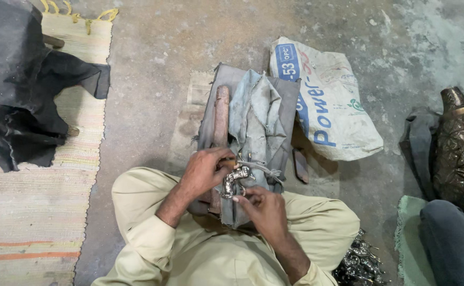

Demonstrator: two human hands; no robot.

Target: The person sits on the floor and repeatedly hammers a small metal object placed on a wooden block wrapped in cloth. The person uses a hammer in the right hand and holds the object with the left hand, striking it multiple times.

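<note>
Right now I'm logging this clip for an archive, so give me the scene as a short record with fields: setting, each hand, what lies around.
setting: person seated on a concrete floor, seen from above
left hand: holds the small silver metal piece from the left
right hand: fingertips at the same piece, from below
work surface: grey cloth bundle with a wooden stick lying on it
behind: white printed sack
left side: woven mat with dark cloth
right side: embossed metal vessel; another person's knee
lower right: pile of silver pieces
</note>
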